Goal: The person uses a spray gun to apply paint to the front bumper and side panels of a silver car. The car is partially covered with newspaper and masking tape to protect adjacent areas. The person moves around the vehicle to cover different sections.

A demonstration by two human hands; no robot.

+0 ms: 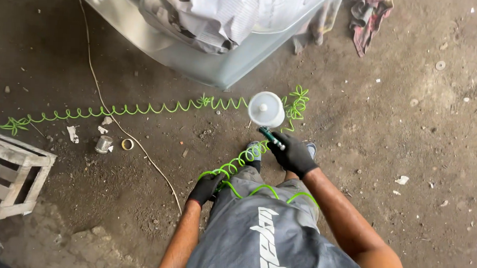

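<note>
My gloved right hand (294, 155) is wrapped tight around the spray gun (271, 136), its round white cup (266, 108) hanging over the gritty dirt floor (409, 157). My left hand (206, 187), in black glove too, pinches the springy green coiled hose (143, 109) beside my knee. A slatted wooden crate (9, 175) sits far left

neon-green coiled hose (143, 109); white spray-gun cup (266, 108); black gloves on hands (296, 155); grey shorts (266, 231).
</note>
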